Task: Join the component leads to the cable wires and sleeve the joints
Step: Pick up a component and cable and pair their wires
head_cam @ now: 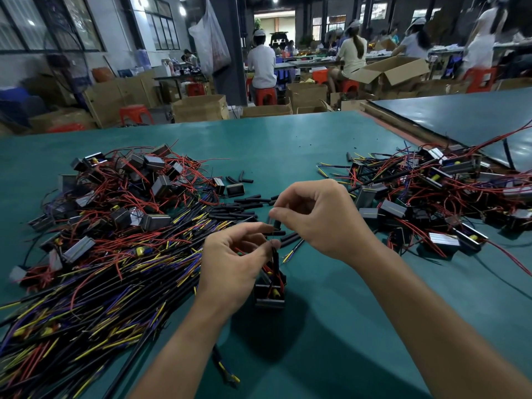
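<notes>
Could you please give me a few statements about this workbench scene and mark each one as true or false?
1. The right hand pinches a short dark sleeve in its fingers. True.
2. The left hand is flat and empty. False: it pinches the wires rising from a component.
3. Loose black sleeves lie on the table beyond the hands. True.
4. The table surface is red. False: it is green.
</notes>
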